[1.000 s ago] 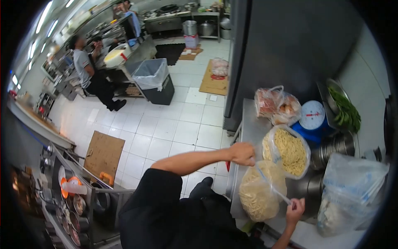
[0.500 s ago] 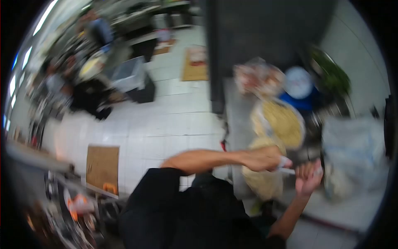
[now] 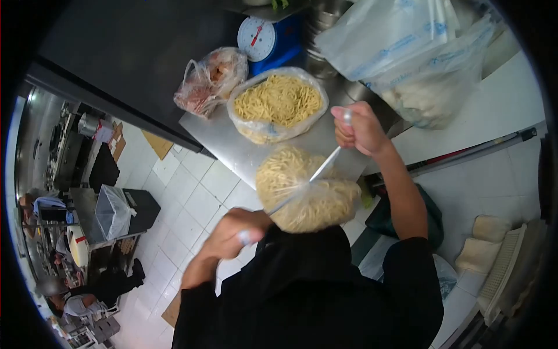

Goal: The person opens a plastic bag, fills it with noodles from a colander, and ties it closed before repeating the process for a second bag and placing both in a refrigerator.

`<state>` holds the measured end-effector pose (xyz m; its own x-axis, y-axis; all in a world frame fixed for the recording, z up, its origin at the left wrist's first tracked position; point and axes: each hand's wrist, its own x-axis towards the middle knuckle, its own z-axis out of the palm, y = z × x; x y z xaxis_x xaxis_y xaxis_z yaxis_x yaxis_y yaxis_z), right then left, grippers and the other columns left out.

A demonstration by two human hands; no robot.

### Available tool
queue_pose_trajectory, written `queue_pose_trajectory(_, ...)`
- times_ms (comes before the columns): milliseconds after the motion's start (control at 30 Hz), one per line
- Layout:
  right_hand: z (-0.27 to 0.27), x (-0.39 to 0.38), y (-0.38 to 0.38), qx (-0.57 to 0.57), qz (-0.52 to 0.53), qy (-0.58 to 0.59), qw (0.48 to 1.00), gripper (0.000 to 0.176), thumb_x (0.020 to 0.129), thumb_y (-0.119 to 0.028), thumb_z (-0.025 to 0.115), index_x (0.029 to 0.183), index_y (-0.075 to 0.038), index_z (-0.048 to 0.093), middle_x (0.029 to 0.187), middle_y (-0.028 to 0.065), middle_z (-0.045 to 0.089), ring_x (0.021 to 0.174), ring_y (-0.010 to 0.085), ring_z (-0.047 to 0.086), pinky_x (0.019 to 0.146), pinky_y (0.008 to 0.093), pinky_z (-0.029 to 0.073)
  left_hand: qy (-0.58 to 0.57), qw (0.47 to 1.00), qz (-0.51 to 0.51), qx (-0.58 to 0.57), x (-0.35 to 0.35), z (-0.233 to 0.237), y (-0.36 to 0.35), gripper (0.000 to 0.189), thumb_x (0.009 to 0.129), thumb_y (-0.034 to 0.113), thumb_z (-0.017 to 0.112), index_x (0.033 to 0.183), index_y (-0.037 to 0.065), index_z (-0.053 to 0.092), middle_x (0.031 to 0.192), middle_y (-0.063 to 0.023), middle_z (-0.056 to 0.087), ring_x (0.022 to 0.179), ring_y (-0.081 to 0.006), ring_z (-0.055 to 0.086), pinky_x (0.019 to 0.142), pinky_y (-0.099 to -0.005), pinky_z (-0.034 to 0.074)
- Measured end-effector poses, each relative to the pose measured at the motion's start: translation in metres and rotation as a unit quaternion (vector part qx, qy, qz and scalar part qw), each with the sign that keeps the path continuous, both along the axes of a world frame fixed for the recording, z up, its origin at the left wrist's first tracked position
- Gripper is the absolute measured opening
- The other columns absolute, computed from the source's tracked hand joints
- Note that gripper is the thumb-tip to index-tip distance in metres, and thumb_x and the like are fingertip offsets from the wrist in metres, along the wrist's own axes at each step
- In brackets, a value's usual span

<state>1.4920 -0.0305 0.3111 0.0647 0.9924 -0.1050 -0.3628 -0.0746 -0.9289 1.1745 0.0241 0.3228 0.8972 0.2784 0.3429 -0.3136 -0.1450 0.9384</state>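
Observation:
A clear plastic bag of noodles (image 3: 290, 209) sits at the table's near edge, close against my body. Its twisted plastic ends stretch out tight in two opposite directions across the top of the bag. My left hand (image 3: 235, 232) is closed around one end, low on the left. My right hand (image 3: 361, 127) grips the other, up and to the right, with its thumb pointing left. Whitish wraps show on both thumbs. Just beyond stands an opened bag of noodles (image 3: 279, 102) with its rim spread wide.
On the metal table (image 3: 218, 139) lies a bag of reddish food (image 3: 209, 81), with a blue dial scale (image 3: 285, 43) behind it. White plastic bags (image 3: 395, 52) stand at the right, near stacked metal bowls (image 3: 322, 41). Far left, a person (image 3: 93, 296) is beside a lined bin (image 3: 125, 209).
My hands have moved apart, pulling the twisted ends tight over the noodle bag. The view has turned, bringing the table to the top centre, and is sharper.

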Motion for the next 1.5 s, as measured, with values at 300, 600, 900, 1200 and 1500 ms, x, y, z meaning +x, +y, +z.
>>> queue_pose_trajectory(300,-0.046,-0.070,-0.002,0.036,-0.029,-0.317,0.947,0.018,0.087,-0.020,0.055,0.087,-0.002,0.059,0.058,0.0014,0.049,0.054,0.0105,0.046,0.052,0.0278,0.039,0.119,0.979,0.167,0.003,0.059,-0.011,0.019,0.035,0.093,0.023,0.045,0.074,-0.003,0.059,0.070,-0.0095,0.059,0.070,-0.0203,0.058,0.072,-0.0314,0.046)
queue_pose_trajectory(600,-0.032,-0.056,-0.052,0.046,-0.087,-0.267,0.959,0.020,0.079,-0.012,0.054,0.070,0.005,0.060,0.058,0.0037,0.048,0.051,0.0087,0.042,0.049,0.0243,0.033,0.042,0.916,-0.257,-0.305,0.096,-0.104,0.029,0.034,0.085,0.018,0.061,0.113,-0.001,0.057,0.094,-0.0068,0.059,0.090,-0.0138,0.055,0.081,-0.0264,0.042)
queue_pose_trajectory(900,-0.012,-0.054,-0.003,0.190,-0.076,-0.330,0.922,0.016,0.075,-0.014,0.063,0.068,-0.001,0.059,0.065,0.0078,0.056,0.060,0.0169,0.052,0.056,0.0292,0.040,0.004,0.955,0.190,-0.227,0.078,-0.068,-0.043,0.024,0.094,0.021,0.048,0.097,0.001,0.060,0.067,-0.0006,0.050,0.063,-0.0072,0.046,0.058,-0.0229,0.038)
queue_pose_trajectory(1200,0.004,-0.087,0.034,0.067,-0.171,-0.085,0.979,0.060,0.085,-0.008,0.054,0.138,-0.001,0.028,0.057,-0.0006,0.042,0.051,0.0064,0.039,0.049,0.0207,0.034,-0.040,0.912,0.335,-0.235,0.134,-0.148,-0.005,0.019,0.088,0.016,0.048,0.086,-0.001,0.056,0.066,-0.0057,0.050,0.057,-0.0213,0.050,0.054,-0.0308,0.041)
queue_pose_trajectory(1500,0.015,-0.056,0.027,0.055,0.144,-0.466,0.871,0.053,0.080,-0.022,0.061,0.128,-0.004,0.050,0.093,0.0085,0.060,0.089,0.0176,0.056,0.080,0.0294,0.044,0.154,0.958,0.219,-0.100,0.106,-0.125,0.015,0.028,0.088,0.019,0.051,0.075,-0.003,0.062,0.064,-0.0102,0.059,0.060,-0.0173,0.058,0.059,-0.0330,0.047)
